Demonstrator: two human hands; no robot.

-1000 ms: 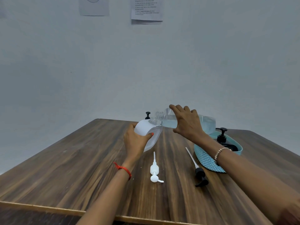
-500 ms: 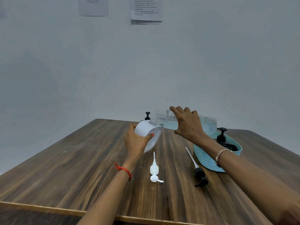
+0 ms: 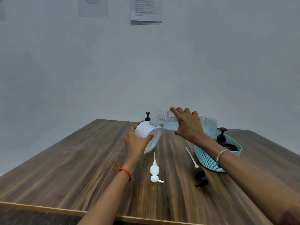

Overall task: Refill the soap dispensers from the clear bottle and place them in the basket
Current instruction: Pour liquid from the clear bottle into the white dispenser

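Dispenser [image 3: 148,135]: white, uncapped, mid-bench [image 3: 81,159], at 12 o'clock of its pump [image 3: 155,169]; tilted so its neck meets the bottle.
Bottle [image 3: 208,125]: clear, nearly level at the dispenser's 3 o'clock, apparently for pouring.
Hands: left hand [image 3: 135,143] grips the dispenser; right hand [image 3: 188,125] grips the bottle.
Basket [image 3: 206,159]: at the bottle's 5 o'clock.

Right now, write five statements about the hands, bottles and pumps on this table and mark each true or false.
1. The left hand grips the tilted white dispenser bottle. True.
2. The right hand holds the clear bottle upright. False: it is tipped nearly level, neck at the white bottle's opening.
3. The white pump is screwed onto the white dispenser bottle. False: it lies loose on the wooden table.
4. The black pump lies on the table beside the blue basket. True.
5. The blue basket is empty. False: a black pump dispenser stands in it.
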